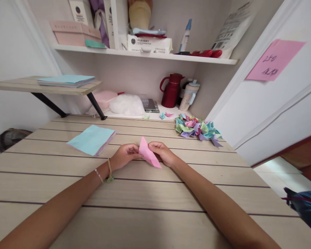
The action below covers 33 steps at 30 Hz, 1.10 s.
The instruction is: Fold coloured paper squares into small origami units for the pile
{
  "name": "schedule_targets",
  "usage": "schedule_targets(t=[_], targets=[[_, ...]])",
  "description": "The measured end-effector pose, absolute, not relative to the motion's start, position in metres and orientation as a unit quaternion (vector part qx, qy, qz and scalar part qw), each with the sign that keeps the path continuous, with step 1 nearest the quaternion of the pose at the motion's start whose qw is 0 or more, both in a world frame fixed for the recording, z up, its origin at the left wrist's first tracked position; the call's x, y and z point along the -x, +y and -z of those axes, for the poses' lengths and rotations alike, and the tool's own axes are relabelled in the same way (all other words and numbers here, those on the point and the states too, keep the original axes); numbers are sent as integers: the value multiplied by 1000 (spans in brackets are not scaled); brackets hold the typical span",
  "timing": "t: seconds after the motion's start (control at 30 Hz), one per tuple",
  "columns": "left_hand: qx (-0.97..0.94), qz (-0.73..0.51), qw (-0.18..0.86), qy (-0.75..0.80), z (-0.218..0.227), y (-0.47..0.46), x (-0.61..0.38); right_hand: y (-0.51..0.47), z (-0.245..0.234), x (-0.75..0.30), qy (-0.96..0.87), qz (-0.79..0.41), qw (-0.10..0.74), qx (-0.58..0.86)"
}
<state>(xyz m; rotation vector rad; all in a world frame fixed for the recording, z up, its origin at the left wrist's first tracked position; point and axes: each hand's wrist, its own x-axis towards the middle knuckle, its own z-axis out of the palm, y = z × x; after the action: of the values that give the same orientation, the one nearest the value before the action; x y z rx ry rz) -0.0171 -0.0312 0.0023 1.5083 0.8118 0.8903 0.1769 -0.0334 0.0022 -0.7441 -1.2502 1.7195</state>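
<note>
A pink sheet of folded paper (148, 154) is held up just above the table between my two hands. My left hand (125, 155) pinches its left edge, fingers curled and thumb pointing right. On the paper's upper right side, my right hand (161, 152) grips with thumb and fingers. The fold runs slanting, with one pointed end up and another down to the right. To the left lies a stack of square paper (92, 139), light blue on top. A heap of small folded paper pieces (197, 127) in several colours sits at the back right.
Loose folded pieces, one blue (162, 116) and one pink (169, 114), rest at the back edge. Behind stand a red jug (172, 90) and a pale tumbler (189, 96). A raised wooden stand (20, 85) at left bears more paper (66, 80).
</note>
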Motion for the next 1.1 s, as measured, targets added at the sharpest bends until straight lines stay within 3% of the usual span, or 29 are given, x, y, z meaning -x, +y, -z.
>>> schedule_targets(t=[0.17,0.37,0.67,1.1], targets=[[-646,-384,558,352,-3,-31,17,-32,2,-174,-512,-665,448,309],[-637,-409,549,354,-4,-30,18,-29,6,-170,-500,-590,548,319],[-620,-418,551,372,-9,-30,19,-29,7,-171,-567,-619,446,310],[-631,-389,560,371,-5,-28,21,-33,9,-167,-635,-458,496,375]])
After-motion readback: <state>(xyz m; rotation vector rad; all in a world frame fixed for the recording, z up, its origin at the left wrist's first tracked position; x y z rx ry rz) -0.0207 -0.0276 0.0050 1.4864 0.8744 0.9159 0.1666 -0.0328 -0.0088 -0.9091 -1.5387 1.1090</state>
